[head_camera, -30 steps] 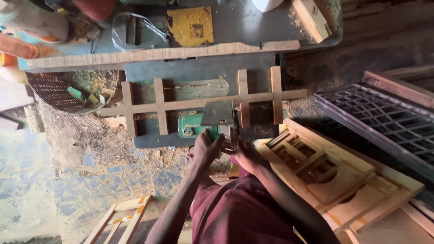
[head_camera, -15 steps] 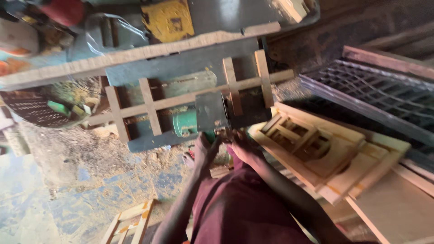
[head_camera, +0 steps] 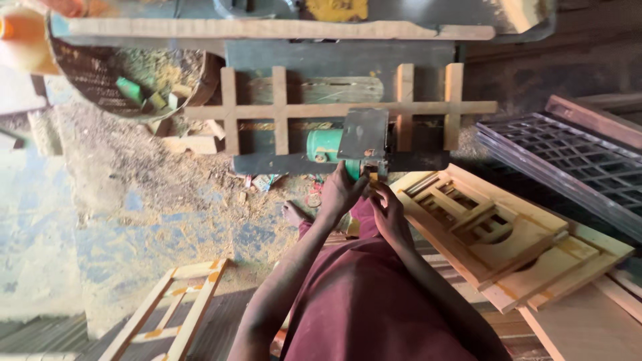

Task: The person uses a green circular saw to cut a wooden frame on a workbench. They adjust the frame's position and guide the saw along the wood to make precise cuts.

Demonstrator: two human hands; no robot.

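A woodworking workshop: sawdust-strewn floor (head_camera: 134, 180), stacked wooden frames (head_camera: 508, 234), a green power tool (head_camera: 328, 147), a basket (head_camera: 100, 73) of offcuts.

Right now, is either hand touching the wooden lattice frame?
No, both the left hand and right hand sit below the frame, at the green machine.

I am working at a green power tool (head_camera: 326, 146) with a flat grey metal plate (head_camera: 363, 134), which is sitting low against a dark frame under a wooden lattice of crossed slats (head_camera: 334, 109). A small yellow-orange piece (head_camera: 373, 176) is showing just below the plate.
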